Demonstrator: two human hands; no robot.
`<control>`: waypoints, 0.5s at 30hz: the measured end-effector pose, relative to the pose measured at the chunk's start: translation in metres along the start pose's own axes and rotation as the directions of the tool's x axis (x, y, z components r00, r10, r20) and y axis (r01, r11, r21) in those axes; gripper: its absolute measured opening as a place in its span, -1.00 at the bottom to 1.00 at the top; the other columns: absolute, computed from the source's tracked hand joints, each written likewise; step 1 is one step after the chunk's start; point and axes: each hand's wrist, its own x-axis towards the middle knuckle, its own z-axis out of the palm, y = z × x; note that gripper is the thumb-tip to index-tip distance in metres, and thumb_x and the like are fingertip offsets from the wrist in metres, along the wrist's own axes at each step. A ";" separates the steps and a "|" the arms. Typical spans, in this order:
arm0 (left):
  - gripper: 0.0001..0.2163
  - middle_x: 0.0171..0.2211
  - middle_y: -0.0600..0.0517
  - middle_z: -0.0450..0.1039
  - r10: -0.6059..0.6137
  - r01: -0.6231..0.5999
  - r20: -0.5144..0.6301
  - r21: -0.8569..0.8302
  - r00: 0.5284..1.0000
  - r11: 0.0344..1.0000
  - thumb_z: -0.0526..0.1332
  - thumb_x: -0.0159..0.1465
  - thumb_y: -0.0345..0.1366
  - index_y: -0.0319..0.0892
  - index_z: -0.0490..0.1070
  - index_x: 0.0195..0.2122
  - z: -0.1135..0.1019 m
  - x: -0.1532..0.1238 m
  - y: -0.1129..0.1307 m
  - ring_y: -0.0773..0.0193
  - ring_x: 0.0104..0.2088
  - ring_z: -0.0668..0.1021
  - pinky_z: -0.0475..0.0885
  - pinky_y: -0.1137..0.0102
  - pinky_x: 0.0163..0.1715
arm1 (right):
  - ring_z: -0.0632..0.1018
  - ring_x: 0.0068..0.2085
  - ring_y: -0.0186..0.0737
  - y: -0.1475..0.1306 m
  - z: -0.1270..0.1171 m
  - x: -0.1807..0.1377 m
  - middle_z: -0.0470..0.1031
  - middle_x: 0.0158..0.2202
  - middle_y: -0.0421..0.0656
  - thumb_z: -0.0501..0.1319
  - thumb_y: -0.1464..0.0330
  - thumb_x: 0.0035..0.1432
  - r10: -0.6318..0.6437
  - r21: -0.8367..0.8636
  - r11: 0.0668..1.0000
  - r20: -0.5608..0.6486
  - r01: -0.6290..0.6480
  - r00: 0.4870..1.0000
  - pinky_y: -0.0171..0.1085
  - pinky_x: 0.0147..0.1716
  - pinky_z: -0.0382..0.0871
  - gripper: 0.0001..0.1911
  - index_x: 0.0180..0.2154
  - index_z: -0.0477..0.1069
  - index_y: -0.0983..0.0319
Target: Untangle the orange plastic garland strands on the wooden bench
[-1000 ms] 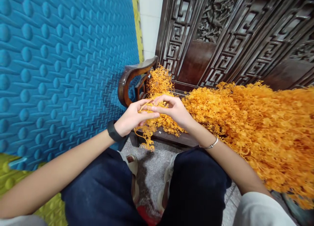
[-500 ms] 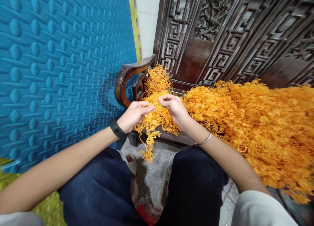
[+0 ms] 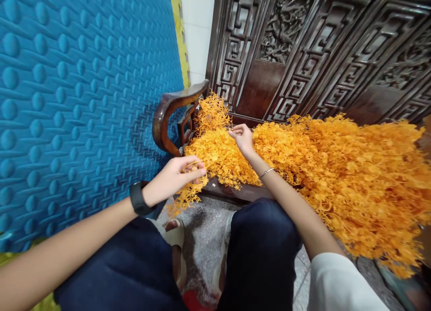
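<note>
Hands split apart: left hand dropped to lower centre, grip pinching an orange sprig; right hand reached up, grip pinching the orange heap on the worktop.

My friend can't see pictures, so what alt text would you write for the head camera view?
A seated person's left hand holds a small orange sprig while the right hand pinches into a big heap of orange sprigs piled on a carved dark wooden bench. A blue bumpy foam mat stands at the left.
</note>
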 end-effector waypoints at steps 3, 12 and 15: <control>-0.82 -0.56 0.12 0.37 -0.068 0.068 -0.004 -0.076 0.998 0.995 0.21 0.18 -0.18 -0.20 0.36 -0.32 -0.006 0.004 -0.002 0.54 -0.77 0.18 0.09 0.56 -0.78 | 0.37 -0.41 -0.31 0.005 0.007 0.005 0.37 -0.49 -0.24 0.29 0.37 -0.12 -0.099 -0.172 0.980 0.035 0.103 0.995 -0.25 -0.26 0.27 -0.83 -0.52 0.28 0.24; -0.87 -0.53 0.10 0.43 -0.083 0.066 -0.101 -0.164 0.991 0.984 0.25 0.14 -0.29 -0.23 0.34 -0.36 -0.017 0.011 -0.001 0.53 -0.77 0.28 0.21 0.53 -0.75 | 0.41 -0.27 -0.21 0.004 0.013 0.004 0.44 -0.34 -0.11 0.21 0.42 -0.03 -0.195 -0.254 0.950 -0.027 0.182 0.981 -0.19 -0.15 0.29 -0.96 -0.49 0.36 0.25; -0.86 -0.58 0.13 0.39 -0.088 0.058 -0.140 -0.205 0.986 0.977 0.27 0.11 -0.31 -0.22 0.34 -0.38 -0.020 0.012 -0.002 0.51 -0.76 0.29 0.22 0.53 -0.74 | 0.44 -0.30 -0.25 -0.026 0.013 -0.013 0.46 -0.37 -0.14 0.21 0.31 0.04 -0.224 -0.054 0.972 0.084 0.228 0.971 -0.23 -0.21 0.30 -0.87 -0.46 0.38 0.24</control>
